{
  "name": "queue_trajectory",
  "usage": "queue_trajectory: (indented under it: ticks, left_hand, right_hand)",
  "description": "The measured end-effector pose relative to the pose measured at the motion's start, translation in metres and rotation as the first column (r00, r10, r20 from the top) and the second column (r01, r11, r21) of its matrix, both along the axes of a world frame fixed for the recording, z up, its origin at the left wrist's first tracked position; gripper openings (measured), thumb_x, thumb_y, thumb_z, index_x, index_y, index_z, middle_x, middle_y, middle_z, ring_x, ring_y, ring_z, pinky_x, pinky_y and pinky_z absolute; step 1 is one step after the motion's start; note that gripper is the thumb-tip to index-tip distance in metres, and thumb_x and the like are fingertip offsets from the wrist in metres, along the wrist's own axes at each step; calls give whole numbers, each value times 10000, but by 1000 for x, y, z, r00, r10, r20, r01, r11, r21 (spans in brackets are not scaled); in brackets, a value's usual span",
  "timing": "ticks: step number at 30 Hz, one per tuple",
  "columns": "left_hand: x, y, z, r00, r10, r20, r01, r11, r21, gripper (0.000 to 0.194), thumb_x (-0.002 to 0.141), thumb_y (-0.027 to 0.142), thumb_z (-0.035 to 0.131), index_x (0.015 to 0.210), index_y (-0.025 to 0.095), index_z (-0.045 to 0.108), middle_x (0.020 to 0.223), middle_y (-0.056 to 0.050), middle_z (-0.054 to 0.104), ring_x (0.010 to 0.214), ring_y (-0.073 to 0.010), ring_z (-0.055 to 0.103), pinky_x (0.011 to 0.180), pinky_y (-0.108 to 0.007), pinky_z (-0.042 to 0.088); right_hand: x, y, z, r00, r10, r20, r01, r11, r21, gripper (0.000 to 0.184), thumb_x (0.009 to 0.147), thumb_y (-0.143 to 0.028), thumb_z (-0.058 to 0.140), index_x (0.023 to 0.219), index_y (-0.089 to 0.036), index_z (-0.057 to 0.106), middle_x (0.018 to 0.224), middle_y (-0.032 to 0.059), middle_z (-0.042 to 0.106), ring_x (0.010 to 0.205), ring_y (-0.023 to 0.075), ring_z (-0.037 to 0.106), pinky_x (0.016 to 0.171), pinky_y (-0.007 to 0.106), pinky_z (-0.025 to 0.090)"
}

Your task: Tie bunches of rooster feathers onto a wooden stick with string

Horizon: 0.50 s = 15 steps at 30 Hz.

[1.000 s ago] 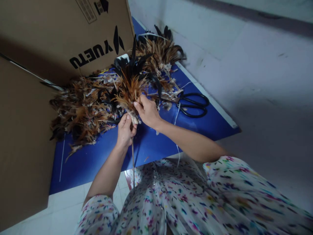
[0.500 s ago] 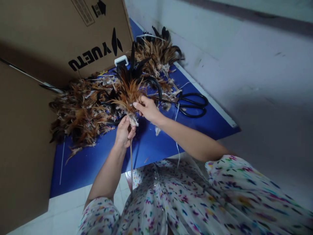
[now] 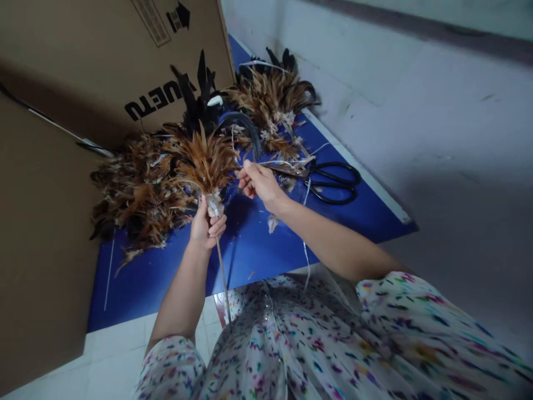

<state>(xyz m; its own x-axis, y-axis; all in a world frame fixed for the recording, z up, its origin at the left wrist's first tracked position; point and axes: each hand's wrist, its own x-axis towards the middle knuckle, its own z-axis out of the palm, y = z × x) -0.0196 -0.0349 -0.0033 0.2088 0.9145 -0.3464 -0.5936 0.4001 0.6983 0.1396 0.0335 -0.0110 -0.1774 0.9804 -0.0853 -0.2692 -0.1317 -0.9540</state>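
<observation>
My left hand (image 3: 208,225) is closed around the neck of a feather duster (image 3: 206,158), where pale fluff and a white binding meet a thin stick (image 3: 222,272). Brown feathers fan out above the fist, topped by long black plumes. The stick slants down toward my lap. To the right of the duster, my right hand (image 3: 262,186) is pinched shut, apart from the feathers. A thin white string (image 3: 234,145) runs to its fingertips. Black-handled scissors (image 3: 333,182) lie just beyond that hand, their blades partly covered by feathers and string.
Loose brown feathers (image 3: 137,194) are heaped on the left of the blue table (image 3: 258,258). Another feather bunch (image 3: 270,94) lies at the back by the wall (image 3: 375,111). Large cardboard boxes (image 3: 104,61) stand behind and left. Another white string (image 3: 306,250) hangs over the front edge.
The duster has shifted left and turned, with its black plumes now leaning left. My right hand has come away from the feathers to the right, drawing white string. My left hand keeps its hold.
</observation>
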Motion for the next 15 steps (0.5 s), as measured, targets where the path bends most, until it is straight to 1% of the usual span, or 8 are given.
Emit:
queue_trajectory:
  ticks: [2, 3, 6, 7, 9, 12, 15]
  left_hand:
    - [-4, 0, -1, 999, -2, 43, 1, 1000, 26, 514, 995, 470, 236, 825, 159, 609, 421, 64, 343, 238, -30, 232, 238, -126, 116]
    - [-6, 0, -1, 998, -3, 56, 1, 999, 37, 523, 1000, 456, 213, 870, 163, 628, 417, 65, 337, 236, -33, 224, 237, -127, 114]
    - [-10, 1, -2, 997, 3, 73, -8, 998, 63, 517, 1009, 409, 190, 988, 171, 649, 406, 71, 312, 232, -41, 208, 233, -129, 110]
    - [-10, 1, -3, 997, 12, 71, -17, 998, 68, 502, 1009, 398, 199, 1014, 174, 649, 409, 71, 315, 235, -41, 216, 234, -128, 114]
    - [-10, 2, -2, 998, 40, 53, -44, 996, 76, 465, 1008, 387, 226, 1042, 184, 642, 428, 65, 347, 247, -42, 255, 238, -125, 135]
    - [-9, 5, -2, 995, 101, -19, -99, 992, 83, 405, 996, 405, 286, 1041, 194, 628, 474, 53, 421, 263, -42, 302, 243, -130, 174]
    - [-7, 8, -4, 973, 184, -142, -169, 979, 113, 324, 956, 442, 411, 1024, 192, 605, 550, 36, 531, 261, -31, 313, 242, -140, 172]
  right_hand:
    - [0, 1, -3, 998, 11, 66, -15, 998, 58, 301, 936, -388, 469, 728, -176, 517, 540, -36, 529, 386, 54, 431, 399, 194, 316]
    - [0, 1, -6, 994, 18, 106, -29, 995, 100, 241, 919, -317, 486, 723, -178, 512, 531, -42, 528, 392, 55, 434, 417, 193, 328]
    - [-2, 1, -15, 978, 6, 207, -57, 969, 242, 57, 806, -173, 567, 765, -178, 528, 574, -55, 543, 475, 59, 476, 505, 193, 380]
    - [-2, 1, -18, 973, -5, 231, -61, 958, 281, 57, 772, -161, 592, 794, -176, 542, 605, -56, 551, 511, 62, 490, 535, 197, 392]
    - [-4, -2, -21, 961, -16, 277, -81, 939, 335, 118, 734, -179, 630, 833, -174, 567, 660, -50, 566, 566, 68, 504, 582, 209, 404]
    - [-6, -9, -19, 930, 8, 367, -153, 917, 368, 114, 751, -259, 644, 795, -168, 591, 675, -39, 583, 594, 75, 500, 613, 223, 395]
    - [-8, -18, -13, 889, 33, 457, -232, 893, 387, 172, 784, -328, 638, 751, -162, 606, 661, -30, 590, 603, 79, 492, 618, 229, 371]
